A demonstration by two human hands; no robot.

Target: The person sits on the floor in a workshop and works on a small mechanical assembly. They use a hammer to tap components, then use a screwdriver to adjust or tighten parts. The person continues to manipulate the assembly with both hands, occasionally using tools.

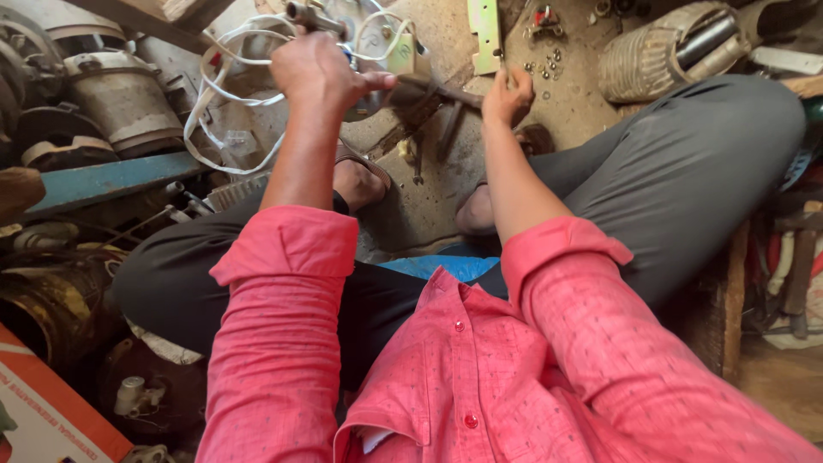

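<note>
I am seeing the left hand [321,73] curling shut around a small metal part [310,15] with white wires [225,94] looping off it, and it is holding this up over the dusty floor [429,206]. The right hand [507,93] is closing its fingers around the end of a dark, rusty rod-like tool [433,87] that is running across to the left hand's thumb; where its far tip is ending I cannot tell. Both sleeves are pink and rolled. The person is sitting cross-legged in grey trousers, with a sandalled foot [360,176] lying below the hands. Loose nuts [542,62] are lying near a pale metal bracket [485,34], and old motor housings [124,99] are standing at the left.
</note>
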